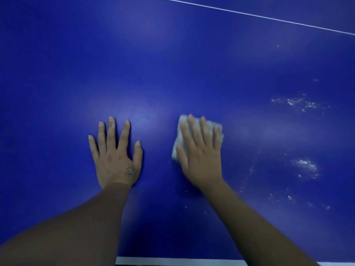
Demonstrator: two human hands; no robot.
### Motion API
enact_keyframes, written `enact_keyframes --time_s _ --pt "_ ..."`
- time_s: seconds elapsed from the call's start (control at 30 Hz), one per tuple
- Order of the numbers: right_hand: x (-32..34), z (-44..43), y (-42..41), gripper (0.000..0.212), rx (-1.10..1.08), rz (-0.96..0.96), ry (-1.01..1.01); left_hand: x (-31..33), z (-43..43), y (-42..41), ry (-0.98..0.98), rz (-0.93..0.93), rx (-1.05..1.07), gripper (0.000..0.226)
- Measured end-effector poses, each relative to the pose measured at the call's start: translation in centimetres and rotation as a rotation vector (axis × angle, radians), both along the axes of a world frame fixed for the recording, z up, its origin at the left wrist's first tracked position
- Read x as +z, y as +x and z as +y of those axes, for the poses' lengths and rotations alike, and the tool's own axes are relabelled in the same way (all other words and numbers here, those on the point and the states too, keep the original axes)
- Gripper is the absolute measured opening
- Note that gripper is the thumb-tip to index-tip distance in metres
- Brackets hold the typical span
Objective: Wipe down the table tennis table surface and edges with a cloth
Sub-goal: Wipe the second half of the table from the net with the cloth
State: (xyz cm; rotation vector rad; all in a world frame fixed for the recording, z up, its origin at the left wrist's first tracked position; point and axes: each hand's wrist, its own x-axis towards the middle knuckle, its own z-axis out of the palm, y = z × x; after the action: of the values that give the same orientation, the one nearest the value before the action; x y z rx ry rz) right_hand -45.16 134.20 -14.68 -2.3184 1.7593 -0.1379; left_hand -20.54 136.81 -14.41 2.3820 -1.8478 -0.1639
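1. The blue table tennis table fills almost the whole view; its surface is glossy, with soft light patches across the middle.
2. A white edge band runs along the near rim of the table, seen between the two forearms.
3. A thin white line crosses the far right part of the surface at a slant.
4. The left hand lies palm down on the bare surface, left of centre, its fingers straight and spread apart, holding nothing. A small dark mark shows on the back of it near the thumb.
5. The right hand lies just to the right of the left hand, apart from it, pressing flat on the cloth with straight fingers slightly parted; its outline is blurred.
6. The cloth, pale and folded, sits on the table under the right hand, showing past the fingertips and along the thumb side.
7. White specks and smears dot the surface to the right of the cloth, well apart from it.
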Motion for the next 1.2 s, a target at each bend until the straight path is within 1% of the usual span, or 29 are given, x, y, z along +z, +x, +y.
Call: enact_keyframes --time_s 0.07,0.13,0.17,0.23,0.3,0.37,0.43,0.47,0.53,0.63,0.67,0.73,0.8,0.9,0.97,1.0,1.03,1.07,1.13,1.2 --pt "0.1 5.8 -1.1 0.067 0.115 -0.016 0.045 0.1 0.0 0.0 0.006 0.01 0.006 0.068" --pt "0.3 9.6 -2.2 0.066 0.196 0.007 0.087 0.2 0.0 0.0 0.014 0.014 0.005 0.068" --pt "0.4 9.9 -2.7 0.066 0.225 0.018 0.092 0.2 0.0 -0.1 0.02 0.014 0.004 0.068" --pt "0.3 7.8 -2.9 0.065 0.224 0.029 0.075 0.3 -0.1 -0.1 0.03 0.013 0.004 0.068" --pt "0.1 3.3 -2.4 0.065 0.108 0.019 0.017 0.3 0.0 0.0 0.037 0.01 0.006 0.068" --pt "-0.2 -1.2 -1.3 0.066 -0.078 0.022 0.0 0.3 0.0 0.0 0.032 0.015 0.007 0.068" --pt "-0.3 -2.7 0.2 0.067 -0.191 0.04 0.01 0.3 -0.1 0.0 0.019 0.017 0.004 0.068" --pt "-0.4 -2.1 0.8 0.068 -0.183 0.042 0.003 0.3 -0.1 0.0 0.014 0.016 0.003 0.068" --pt "-0.4 1.5 1.4 0.069 -0.085 0.019 -0.002 0.2 -0.1 -0.1 0.009 0.01 0.0 0.068" --pt "0.1 8.1 0.7 0.067 0.078 -0.027 0.073 0.0 0.0 0.0 0.011 0.002 0.002 0.068" --pt "0.3 9.2 0.3 0.066 0.112 -0.028 0.088 0.0 0.0 0.0 0.005 0.004 0.002 0.068" --pt "0.4 8.5 -0.4 0.066 0.138 -0.024 0.077 -0.1 0.0 0.0 -0.01 0.017 -0.001 0.068" --pt "0.4 5.1 -0.5 0.067 0.057 -0.021 0.031 -0.1 0.0 0.0 -0.017 0.023 -0.001 0.067" --pt "-0.1 -2.4 0.5 0.066 -0.186 -0.004 -0.036 -0.2 0.0 0.0 -0.026 0.017 0.001 0.066" --pt "-0.3 -6.7 2.2 0.066 -0.327 -0.013 -0.004 -0.3 0.0 0.0 -0.03 0.008 -0.002 0.066" --pt "-0.2 -7.8 3.2 0.066 -0.357 -0.014 0.014 -0.4 0.0 0.0 -0.034 0.007 -0.005 0.066" --pt "-0.1 -8.0 4.1 0.067 -0.339 -0.01 0.014 -0.4 0.0 0.0 -0.039 0.005 -0.008 0.065" --pt "-0.2 -7.4 4.7 0.067 -0.276 -0.009 -0.005 -0.5 0.1 0.1 -0.041 0.002 -0.011 0.065" --pt "-0.2 -3.9 5.2 0.067 -0.078 -0.037 -0.045 -0.5 0.1 0.1 -0.032 -0.008 -0.019 0.066" --pt "-0.1 1.1 4.8 0.068 0.087 -0.092 -0.03 -0.5 0.1 0.1 -0.014 -0.012 -0.023 0.066"
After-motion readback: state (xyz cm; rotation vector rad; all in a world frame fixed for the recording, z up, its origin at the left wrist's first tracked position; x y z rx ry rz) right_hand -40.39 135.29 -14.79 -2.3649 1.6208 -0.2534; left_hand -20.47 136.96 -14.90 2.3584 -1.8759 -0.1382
